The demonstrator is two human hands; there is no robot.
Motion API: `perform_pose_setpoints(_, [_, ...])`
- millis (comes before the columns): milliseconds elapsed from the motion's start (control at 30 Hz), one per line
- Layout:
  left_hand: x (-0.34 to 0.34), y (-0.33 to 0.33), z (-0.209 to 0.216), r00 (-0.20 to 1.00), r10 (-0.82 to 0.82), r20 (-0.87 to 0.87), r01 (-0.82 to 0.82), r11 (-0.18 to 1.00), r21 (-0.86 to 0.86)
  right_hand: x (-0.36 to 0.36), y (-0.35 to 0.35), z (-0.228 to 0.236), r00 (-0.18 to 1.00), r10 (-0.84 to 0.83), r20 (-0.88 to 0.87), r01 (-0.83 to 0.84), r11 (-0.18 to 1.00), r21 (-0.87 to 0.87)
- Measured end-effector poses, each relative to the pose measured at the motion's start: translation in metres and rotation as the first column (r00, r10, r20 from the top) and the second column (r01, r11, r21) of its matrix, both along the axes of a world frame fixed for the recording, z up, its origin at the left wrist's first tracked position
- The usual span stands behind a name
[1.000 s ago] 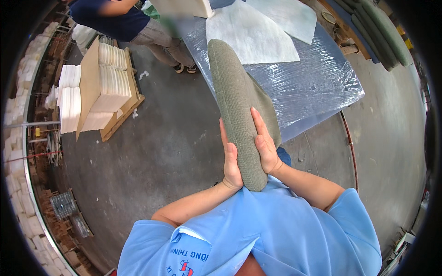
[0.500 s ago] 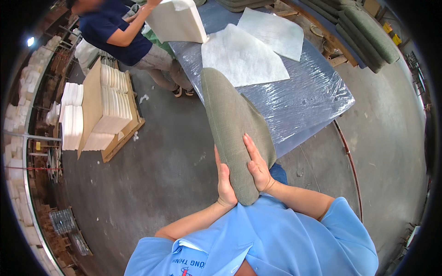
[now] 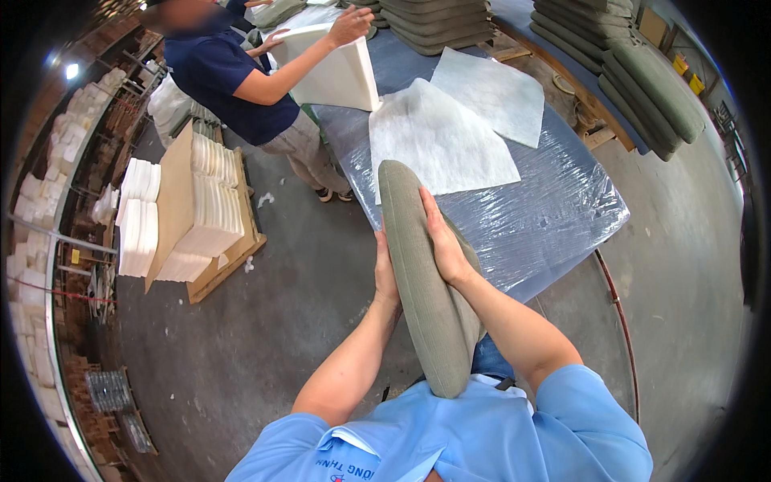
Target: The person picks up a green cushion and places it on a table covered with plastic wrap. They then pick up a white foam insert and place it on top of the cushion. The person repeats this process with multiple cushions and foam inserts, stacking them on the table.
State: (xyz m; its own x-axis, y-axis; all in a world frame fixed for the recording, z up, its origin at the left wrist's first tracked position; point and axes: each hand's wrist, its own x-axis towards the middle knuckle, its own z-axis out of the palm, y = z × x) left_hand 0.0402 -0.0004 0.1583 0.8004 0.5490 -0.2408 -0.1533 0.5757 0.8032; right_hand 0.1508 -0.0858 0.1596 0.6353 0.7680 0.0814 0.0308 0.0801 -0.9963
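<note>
Grey-green cushion, narrow edge up, near end by the blue shirt; prob. light, soft, grippy, not fragile. Best hold: flat palms, both faces, approx. mid-length. L hand & R hand clasp it betw. them, fingers extended, cushion's thickness apart. Beyond: plastic-wrapped table w/ white sheets.

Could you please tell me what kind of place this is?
Probably a workshop or factory for upholstered cushions, judging by the held grey-green cushion, a cushion stack beyond the table, and the white foam-like slabs piled on a wooden pallet.
</note>
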Motion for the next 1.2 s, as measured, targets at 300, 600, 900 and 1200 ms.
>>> perform_pose_setpoints(300, [-0.007,-0.024,-0.120,0.911,-0.264,-0.318,0.179,0.946,-0.271,0.018,-0.008,-0.106,0.968,-0.049,-0.247,0.001,0.982,-0.191])
perform_pose_setpoints(600, [-0.007,-0.043,-0.200,0.828,-0.352,-0.436,0.169,0.898,-0.405,0.021,-0.020,-0.213,0.892,-0.136,-0.432,0.036,0.972,-0.232])
perform_pose_setpoints(900, [0.045,0.047,-0.127,0.935,-0.233,-0.269,0.183,0.963,-0.198,0.068,-0.007,-0.158,0.919,-0.082,-0.386,-0.016,0.970,-0.244])
perform_pose_setpoints(1200, [0.097,0.048,-0.135,0.969,-0.127,-0.212,0.101,0.986,-0.132,0.073,0.041,-0.115,0.924,-0.054,-0.378,0.014,0.994,-0.108])
